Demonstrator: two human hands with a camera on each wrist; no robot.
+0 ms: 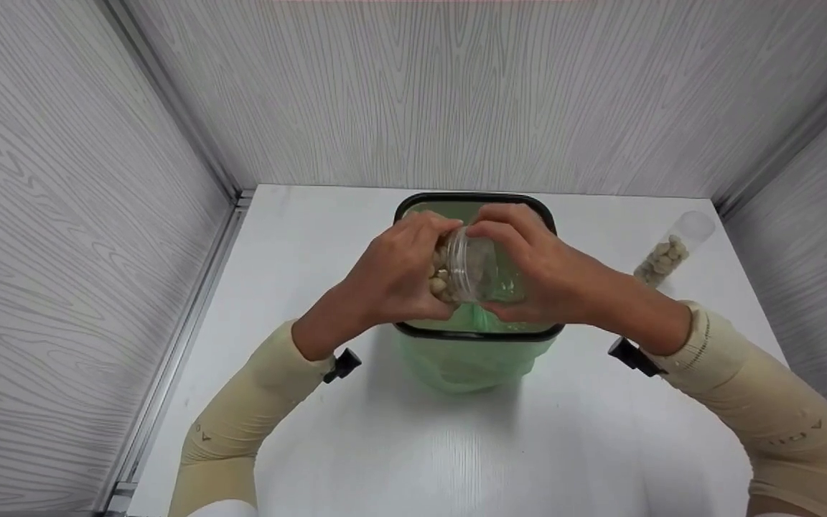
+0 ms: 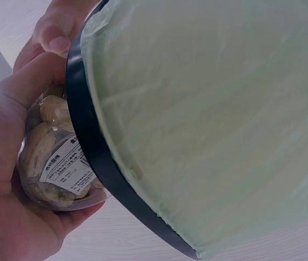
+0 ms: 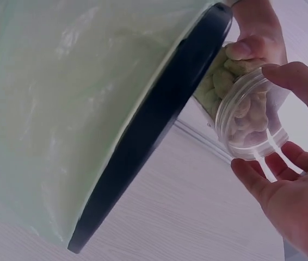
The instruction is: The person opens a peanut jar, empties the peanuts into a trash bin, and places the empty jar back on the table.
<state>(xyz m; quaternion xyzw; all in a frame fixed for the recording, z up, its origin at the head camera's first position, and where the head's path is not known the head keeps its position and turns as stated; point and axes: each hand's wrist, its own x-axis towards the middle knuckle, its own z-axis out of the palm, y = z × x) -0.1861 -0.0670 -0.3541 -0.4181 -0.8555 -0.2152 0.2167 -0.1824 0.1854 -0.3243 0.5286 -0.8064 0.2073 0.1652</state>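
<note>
A clear plastic jar (image 1: 440, 282) of pale, pebble-like pieces is held on its side over the bin (image 1: 478, 335). My left hand (image 1: 393, 269) grips the base end, with fingers and thumb wrapped around it. In the left wrist view, a white printed label (image 2: 67, 165) shows on the jar's bottom. At the other end, my right hand (image 1: 553, 276) holds the clear lid (image 3: 257, 122) by its rim, thumb on one side and fingers on the other. The lid sits at the jar's mouth.
The bin has a black rim and a pale green bag liner (image 1: 467, 362). To the right, a second clear container (image 1: 665, 255) with similar pale pieces lies on the white table (image 1: 298, 445). Grey wood-grain panels (image 1: 413, 93) enclose the back and sides.
</note>
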